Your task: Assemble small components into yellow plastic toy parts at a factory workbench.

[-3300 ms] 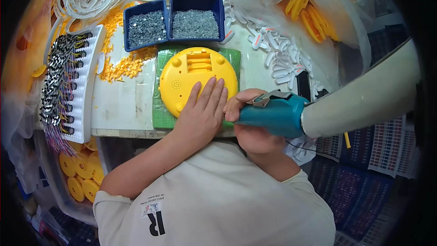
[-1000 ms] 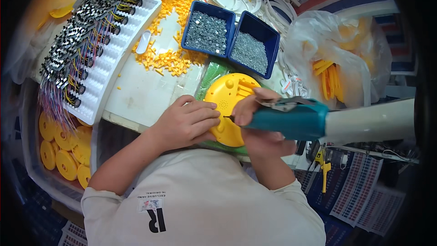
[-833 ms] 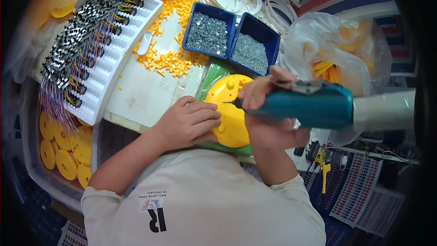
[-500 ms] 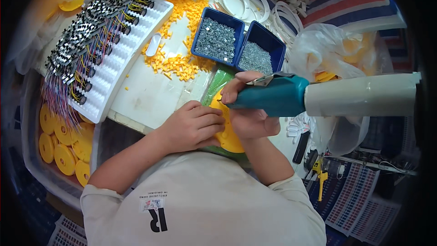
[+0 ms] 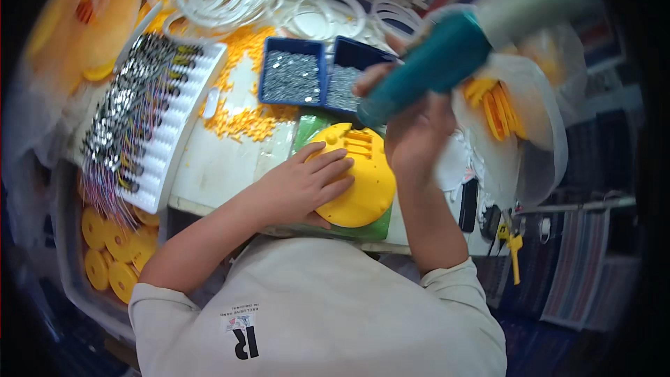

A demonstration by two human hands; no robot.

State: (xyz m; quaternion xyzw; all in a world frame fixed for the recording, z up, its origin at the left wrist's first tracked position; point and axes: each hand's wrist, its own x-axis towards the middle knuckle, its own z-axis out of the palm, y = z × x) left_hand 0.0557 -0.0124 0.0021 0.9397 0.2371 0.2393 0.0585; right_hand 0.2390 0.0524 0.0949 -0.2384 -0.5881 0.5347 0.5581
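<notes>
1. Right hand [image 5: 421,132] is wrapped round a teal powered screwdriver [image 5: 429,63]; blur hides whether its tip touches anything.
2. Left hand [image 5: 307,185] lies spread on the left of the round yellow housing [image 5: 363,192], probably steadying it.
3. Housing sits battery bay up on a green mat [image 5: 380,229], likely against slipping.
4. Versus half a second ago: screwdriver tilted, higher; bay uncovered.
</notes>
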